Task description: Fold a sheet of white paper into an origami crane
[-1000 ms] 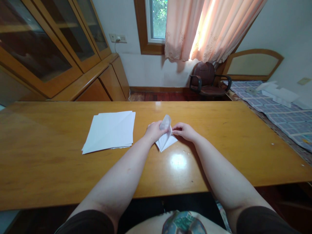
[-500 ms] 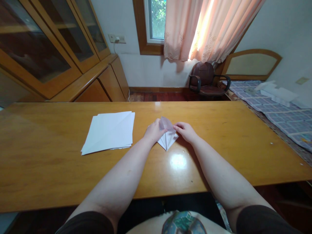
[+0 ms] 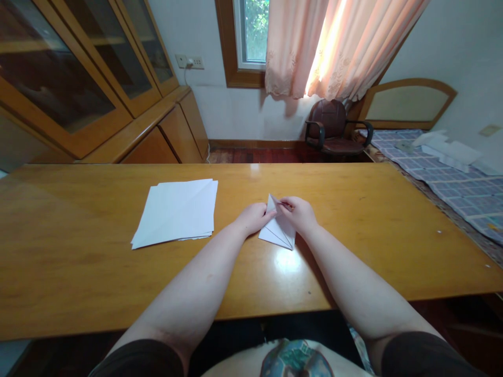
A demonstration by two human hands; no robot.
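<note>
A folded sheet of white paper (image 3: 278,231) lies on the wooden table (image 3: 118,293) in front of me, with creases running to its lower right corner. My left hand (image 3: 254,217) grips its left side, thumb on top. On the upper right, my right hand (image 3: 299,212) pinches a raised flap between thumb and fingers. The flap's tip stands up between both hands. Parts of the paper under my fingers are hidden.
To the left rests a stack of white paper sheets (image 3: 176,212). Beyond the table are a glass-fronted cabinet (image 3: 129,125), a brown armchair (image 3: 328,125) and a bed (image 3: 444,173) with a checked cover.
The folded paper has turned so its creased point now faces lower right. The wide flap that stood open has narrowed into a peak. My left hand has shifted slightly down and right.
</note>
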